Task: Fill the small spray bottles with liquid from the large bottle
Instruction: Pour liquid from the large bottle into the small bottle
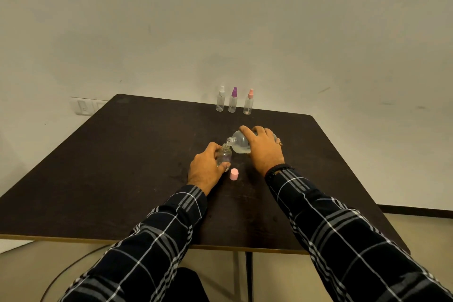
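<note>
My right hand (263, 148) grips the large clear bottle (239, 144), tipped on its side with its open neck pointing left, over the mouth of a small uncapped bottle (224, 155). My left hand (204, 168) is wrapped around that small bottle, which stands upright on the dark table (122, 167). Pale liquid lies in the lower half of the large bottle. A pink cap (234, 174) stands on the table just in front of the small bottle, between my hands.
Three small spray bottles stand in a row at the table's far edge: one with a white top (220, 102), one purple (233, 102), one pink (248, 104). A wall rises behind them. A wall socket (84, 106) sits at the left.
</note>
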